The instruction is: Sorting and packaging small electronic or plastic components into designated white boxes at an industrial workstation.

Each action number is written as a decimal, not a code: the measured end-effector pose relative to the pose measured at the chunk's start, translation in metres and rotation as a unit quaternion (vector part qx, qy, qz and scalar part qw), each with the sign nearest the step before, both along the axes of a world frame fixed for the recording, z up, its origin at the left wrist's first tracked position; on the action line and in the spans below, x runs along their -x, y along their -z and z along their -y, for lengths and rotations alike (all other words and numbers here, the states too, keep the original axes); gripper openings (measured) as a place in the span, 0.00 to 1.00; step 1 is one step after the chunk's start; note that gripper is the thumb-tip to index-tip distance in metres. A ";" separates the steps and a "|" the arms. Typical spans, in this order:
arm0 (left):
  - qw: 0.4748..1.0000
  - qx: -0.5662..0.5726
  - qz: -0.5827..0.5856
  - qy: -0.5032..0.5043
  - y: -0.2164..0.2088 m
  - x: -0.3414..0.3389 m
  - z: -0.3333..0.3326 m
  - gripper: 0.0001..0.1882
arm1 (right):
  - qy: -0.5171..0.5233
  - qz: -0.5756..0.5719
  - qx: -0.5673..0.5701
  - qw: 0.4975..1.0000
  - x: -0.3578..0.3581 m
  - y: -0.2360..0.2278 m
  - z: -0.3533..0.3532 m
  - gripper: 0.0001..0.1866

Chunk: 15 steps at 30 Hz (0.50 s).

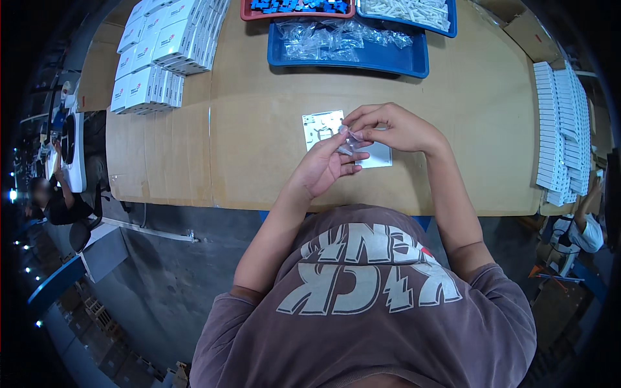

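Near the front middle of the table, my left hand (321, 167) and my right hand (398, 129) meet over a small clear plastic bag (353, 141). The left thumb presses the bag from one side, with the other left fingers stretched beneath it. My right fingertips pinch the bag's upper edge. Something small and whitish shows inside, too blurred to name. Under my hands lies a white printed sheet (383, 157) with a line drawing on its left part, partly covered by the hands.
Beyond my hands a blue tray (349, 68) holds clear plastic bags. Behind it are a red tray (304, 15) of blue and dark pieces and a blue tray (453, 22) of white pieces. White boxes (152, 61) are stacked left, more boxes (561, 132) right. Other people stand at both sides.
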<state>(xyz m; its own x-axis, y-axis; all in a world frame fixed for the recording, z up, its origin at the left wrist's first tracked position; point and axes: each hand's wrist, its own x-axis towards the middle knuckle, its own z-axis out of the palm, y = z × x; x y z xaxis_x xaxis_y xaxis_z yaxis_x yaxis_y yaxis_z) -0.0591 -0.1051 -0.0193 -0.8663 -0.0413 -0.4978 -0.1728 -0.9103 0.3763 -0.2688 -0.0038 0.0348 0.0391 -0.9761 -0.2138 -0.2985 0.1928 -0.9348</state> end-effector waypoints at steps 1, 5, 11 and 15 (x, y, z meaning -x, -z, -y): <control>1.000 -0.006 0.001 -0.007 -0.001 -0.001 0.000 0.19 | -0.009 0.028 -0.004 1.000 -0.001 0.002 -0.001 0.12; 1.000 -0.020 -0.007 -0.007 0.008 -0.004 0.004 0.20 | -0.019 0.092 -0.049 0.994 -0.011 0.004 -0.001 0.21; 0.999 -0.031 -0.021 -0.004 0.003 -0.002 0.002 0.20 | 0.014 0.101 -0.020 0.995 -0.012 0.012 -0.008 0.24; 0.999 -0.030 -0.027 -0.014 0.006 -0.001 0.002 0.20 | 0.041 0.159 -0.065 0.984 -0.013 0.004 -0.005 0.21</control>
